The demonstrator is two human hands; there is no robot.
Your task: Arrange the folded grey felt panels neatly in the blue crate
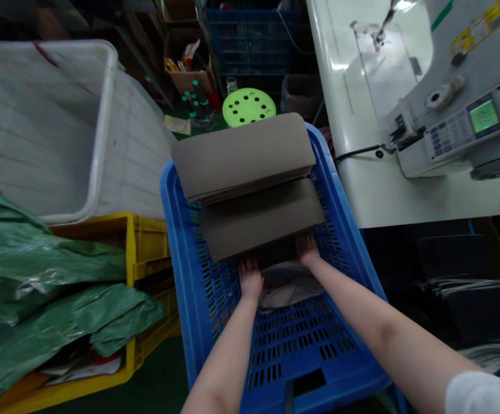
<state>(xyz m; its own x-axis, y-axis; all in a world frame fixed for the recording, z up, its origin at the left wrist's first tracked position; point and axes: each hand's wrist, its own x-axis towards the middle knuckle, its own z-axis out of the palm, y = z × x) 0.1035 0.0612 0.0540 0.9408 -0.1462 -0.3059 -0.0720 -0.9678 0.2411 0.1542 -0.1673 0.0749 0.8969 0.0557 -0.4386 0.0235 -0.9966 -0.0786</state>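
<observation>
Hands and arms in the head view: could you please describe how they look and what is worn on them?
Both forearms are bare, and the left hand and right hand wear no gloves. No watch, ring or bracelet shows. A white short sleeve covers the right upper arm at the picture's lower right corner; no left sleeve is in view.

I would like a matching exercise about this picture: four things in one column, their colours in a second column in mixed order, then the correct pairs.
Things
1. crate that both hands reach into
2. crate left of it
3. round stool behind
4. stacked sheets

Colours
A. light green
B. grey-brown
C. blue
D. yellow

Pairs: 1-C, 2-D, 3-A, 4-B
</observation>
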